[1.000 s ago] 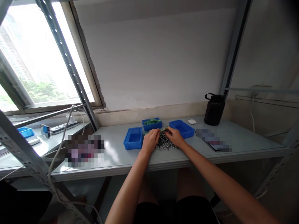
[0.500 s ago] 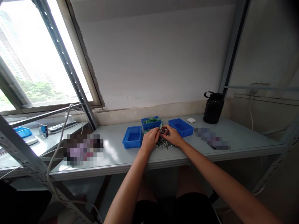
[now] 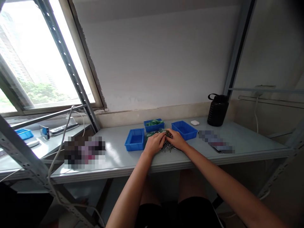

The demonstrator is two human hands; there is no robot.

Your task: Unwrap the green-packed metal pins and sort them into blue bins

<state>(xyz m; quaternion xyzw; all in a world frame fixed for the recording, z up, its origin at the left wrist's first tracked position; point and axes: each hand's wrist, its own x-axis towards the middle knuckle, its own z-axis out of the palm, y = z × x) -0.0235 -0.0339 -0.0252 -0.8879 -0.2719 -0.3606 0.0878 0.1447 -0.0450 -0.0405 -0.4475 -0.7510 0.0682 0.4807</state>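
A pile of metal screws [image 3: 167, 147] lies on the grey table near its front edge. Over the pile, my left hand [image 3: 155, 142] and my right hand [image 3: 176, 139] meet with bent fingers at a small green plastic bag [image 3: 161, 130], mostly hidden by them. The fingers of both hands are closed; what exactly each one pinches is too small to make out. To the left stands a blue tray [image 3: 135, 139] with nothing visible in it. Behind the hands, another blue tray [image 3: 154, 125] holds green bags. A third blue tray [image 3: 184, 129] is at the right.
A black bottle [image 3: 218, 110] stands at the back right, with a small white case [image 3: 194, 123] left of it. A phone-like blurred object [image 3: 216, 142] lies at the right. Another blurred object [image 3: 85, 152] is at the left, near a hanging white cable and the metal frame.
The green bag that stuck up between my hands is lower and more covered. My left hand has moved slightly right, and the two hands are closer together.
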